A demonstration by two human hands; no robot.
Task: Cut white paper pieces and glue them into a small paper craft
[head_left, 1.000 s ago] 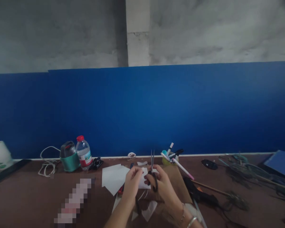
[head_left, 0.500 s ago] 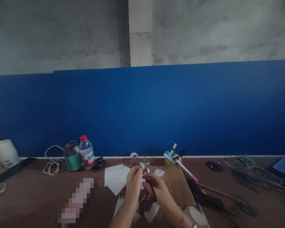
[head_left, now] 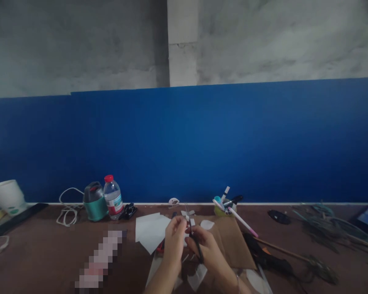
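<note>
Over desk (head_left: 49, 253), right hand (head_left: 207, 245) grips scissors (head_left: 196, 246); left hand (head_left: 173, 237) pinched narrow, contents I can't tell; I'd angle tips clear of skin.

Brown table (head_left: 49, 253): 1 clear plastic bottle with red cap (head_left: 113, 200) is standing upright just beside a rounded turquoise-and-grey container (head_left: 96, 207). A coiled white cable (head_left: 68, 215) is lying left of the container; a small black object (head_left: 129, 211) is resting right of the bottle. Far left, 1 tapered white cup with green mark (head_left: 8, 198) is standing near a long black flat object (head_left: 21, 218). Right side: a yellow-green holder (head_left: 219, 211) is holding several markers, a black oval object (head_left: 279, 217) is lying flat, and tangled greenish cords (head_left: 322, 222) are spreading. Behind, a smooth blue partition (head_left: 184, 143) is spanning the view below a grey concrete wall (head_left: 79, 45).
</note>
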